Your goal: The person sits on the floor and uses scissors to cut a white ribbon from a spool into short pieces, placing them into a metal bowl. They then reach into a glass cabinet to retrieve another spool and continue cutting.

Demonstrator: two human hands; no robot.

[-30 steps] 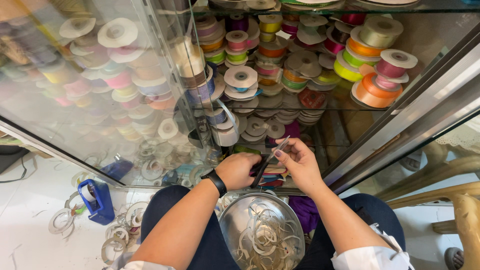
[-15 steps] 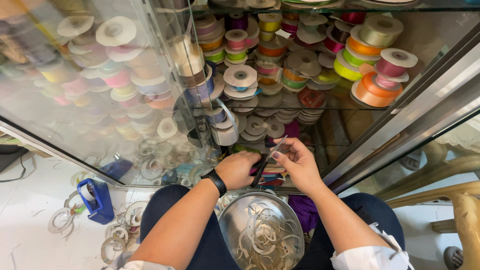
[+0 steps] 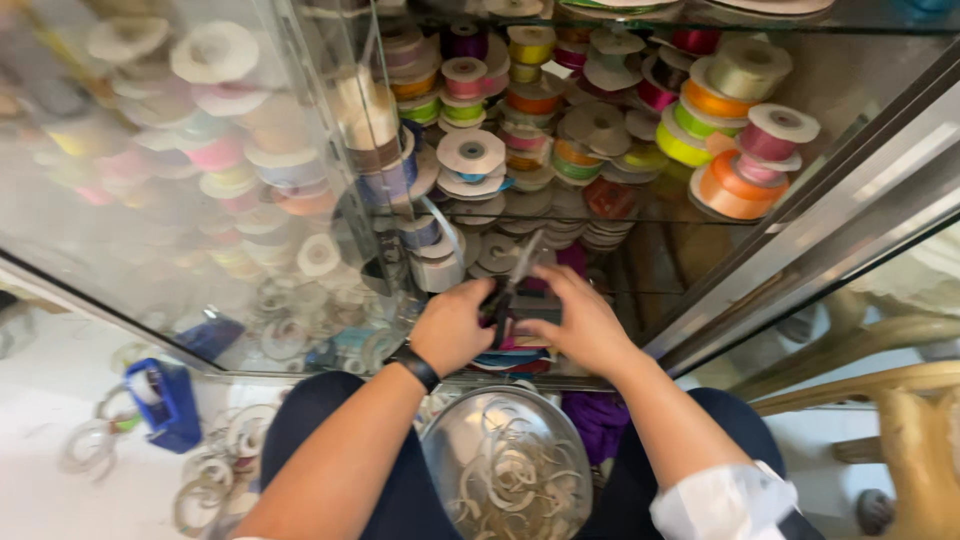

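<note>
A glass-fronted cabinet (image 3: 300, 170) fills the upper view; its shelves carry many ribbon spools (image 3: 470, 155) in orange, pink, green and white, stacked flat and on edge. Below it, between the person's knees, sits a round metal bowl (image 3: 505, 470) holding loose empty ribbon cores. A blue tape dispenser (image 3: 165, 400) lies on the white floor (image 3: 60, 400) to the left, with bare rings scattered near it. The left hand (image 3: 450, 325), with a black band at the wrist, is closed around the dark handles of a pair of scissors (image 3: 510, 290), blades angled up toward the shelf. The right hand (image 3: 580, 320) has its fingers curled over a small stack of flat spools (image 3: 520, 350) at the cabinet's lower edge; whether they pinch a ribbon end cannot be told. The scissors are rigid and light, and are best gripped at the handle loops, away from the blades. The spools appear light, with card sides that would bend under pressure; ribbon is soft and likely slippery, so hold at the rim or core.
</note>
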